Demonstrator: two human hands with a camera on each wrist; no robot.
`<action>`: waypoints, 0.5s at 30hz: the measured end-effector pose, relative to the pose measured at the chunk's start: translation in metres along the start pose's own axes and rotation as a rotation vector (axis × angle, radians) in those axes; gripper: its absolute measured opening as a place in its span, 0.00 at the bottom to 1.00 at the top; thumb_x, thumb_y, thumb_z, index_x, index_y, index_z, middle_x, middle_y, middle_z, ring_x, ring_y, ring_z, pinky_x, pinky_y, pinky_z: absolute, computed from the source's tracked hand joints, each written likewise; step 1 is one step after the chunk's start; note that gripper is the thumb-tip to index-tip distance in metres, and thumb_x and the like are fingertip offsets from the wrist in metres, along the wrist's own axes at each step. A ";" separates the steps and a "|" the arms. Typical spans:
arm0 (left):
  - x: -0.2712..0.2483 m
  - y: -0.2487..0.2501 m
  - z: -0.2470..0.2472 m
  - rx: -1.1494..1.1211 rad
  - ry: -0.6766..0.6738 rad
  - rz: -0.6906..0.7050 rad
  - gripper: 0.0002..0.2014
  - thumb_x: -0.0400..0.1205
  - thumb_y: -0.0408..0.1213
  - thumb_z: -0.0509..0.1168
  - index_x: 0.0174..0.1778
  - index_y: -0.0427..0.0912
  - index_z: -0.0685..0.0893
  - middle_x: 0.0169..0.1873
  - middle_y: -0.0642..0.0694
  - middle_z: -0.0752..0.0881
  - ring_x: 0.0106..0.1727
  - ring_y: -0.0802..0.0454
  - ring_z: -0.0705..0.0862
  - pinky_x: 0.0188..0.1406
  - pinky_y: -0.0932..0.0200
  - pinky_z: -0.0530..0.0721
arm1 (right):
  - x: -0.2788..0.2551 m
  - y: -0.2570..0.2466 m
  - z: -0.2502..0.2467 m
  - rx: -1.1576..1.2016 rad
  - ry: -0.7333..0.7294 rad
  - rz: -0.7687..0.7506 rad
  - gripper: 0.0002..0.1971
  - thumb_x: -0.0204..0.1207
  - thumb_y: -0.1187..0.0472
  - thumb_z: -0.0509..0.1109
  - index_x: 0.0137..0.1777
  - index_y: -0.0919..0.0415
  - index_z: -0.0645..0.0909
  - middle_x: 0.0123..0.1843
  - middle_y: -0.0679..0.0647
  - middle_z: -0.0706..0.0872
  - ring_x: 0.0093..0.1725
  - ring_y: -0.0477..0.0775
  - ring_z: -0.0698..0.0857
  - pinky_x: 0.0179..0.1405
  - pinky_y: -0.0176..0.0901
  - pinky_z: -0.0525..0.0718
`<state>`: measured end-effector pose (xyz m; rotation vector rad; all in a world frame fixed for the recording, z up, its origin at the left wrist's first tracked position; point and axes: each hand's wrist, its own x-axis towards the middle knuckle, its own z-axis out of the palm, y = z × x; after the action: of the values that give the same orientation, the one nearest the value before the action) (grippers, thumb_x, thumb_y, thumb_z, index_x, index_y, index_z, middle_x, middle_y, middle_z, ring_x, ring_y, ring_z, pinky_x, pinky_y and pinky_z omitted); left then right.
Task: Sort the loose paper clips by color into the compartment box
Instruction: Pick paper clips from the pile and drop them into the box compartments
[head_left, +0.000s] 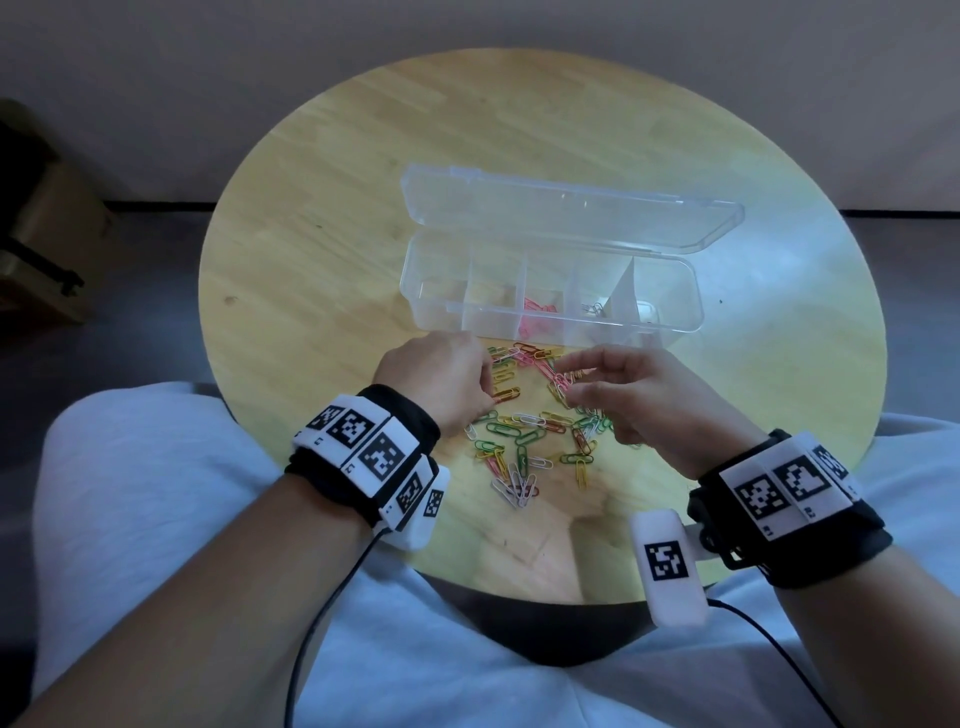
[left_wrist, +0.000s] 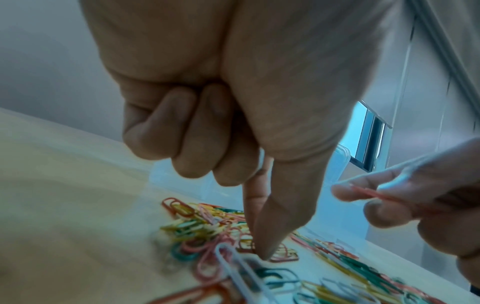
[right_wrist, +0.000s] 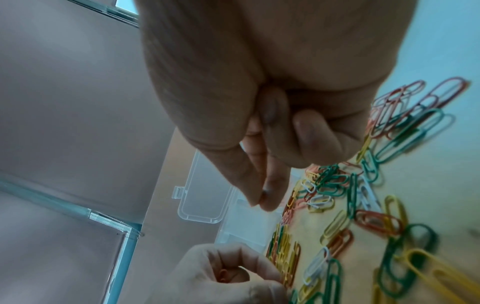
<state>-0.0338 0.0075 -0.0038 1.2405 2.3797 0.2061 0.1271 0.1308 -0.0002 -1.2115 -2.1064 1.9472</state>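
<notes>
A pile of loose paper clips (head_left: 530, 436) in pink, green, yellow, orange and white lies on the table just in front of the clear compartment box (head_left: 431, 312). The box's lid (head_left: 571, 208) is folded back. One middle compartment holds pink clips (head_left: 535, 309); the one to its right holds a few pale clips (head_left: 592, 307). My left hand (head_left: 485, 384) reaches down into the pile, thumb and forefinger (left_wrist: 263, 254) closing on a reddish clip while the other fingers are curled. My right hand (head_left: 571, 384) hovers above the pile and pinches a pink clip (left_wrist: 369, 193) between thumb and forefinger (right_wrist: 261, 202).
The round wooden table (head_left: 337, 234) has bare surface left of and behind the box. Its near edge meets my lap in grey trousers (head_left: 156, 519). A brown box (head_left: 47, 249) stands on the floor at far left. Cables hang from both wrist cameras.
</notes>
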 end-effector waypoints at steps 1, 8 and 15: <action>0.000 -0.001 -0.001 -0.027 -0.004 0.002 0.03 0.76 0.43 0.71 0.36 0.54 0.85 0.29 0.59 0.80 0.38 0.52 0.83 0.36 0.59 0.76 | 0.001 0.001 0.000 0.040 -0.013 0.014 0.10 0.78 0.70 0.70 0.53 0.56 0.87 0.30 0.52 0.82 0.18 0.42 0.65 0.21 0.36 0.62; -0.005 0.000 -0.010 -0.400 -0.147 0.148 0.13 0.84 0.33 0.53 0.32 0.38 0.70 0.29 0.44 0.75 0.35 0.44 0.72 0.37 0.50 0.69 | 0.000 0.003 0.003 0.190 -0.152 0.160 0.13 0.79 0.75 0.57 0.46 0.66 0.84 0.27 0.53 0.70 0.22 0.48 0.57 0.27 0.42 0.52; -0.010 0.005 -0.015 -0.792 -0.299 0.193 0.19 0.84 0.33 0.50 0.24 0.46 0.66 0.21 0.50 0.66 0.22 0.54 0.61 0.18 0.61 0.60 | 0.000 -0.003 0.003 0.243 -0.081 0.250 0.12 0.70 0.65 0.50 0.26 0.58 0.66 0.23 0.54 0.65 0.17 0.48 0.55 0.21 0.33 0.51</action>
<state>-0.0317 0.0031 0.0148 1.0027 1.6476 0.8591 0.1243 0.1285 0.0014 -1.4230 -1.7527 2.3098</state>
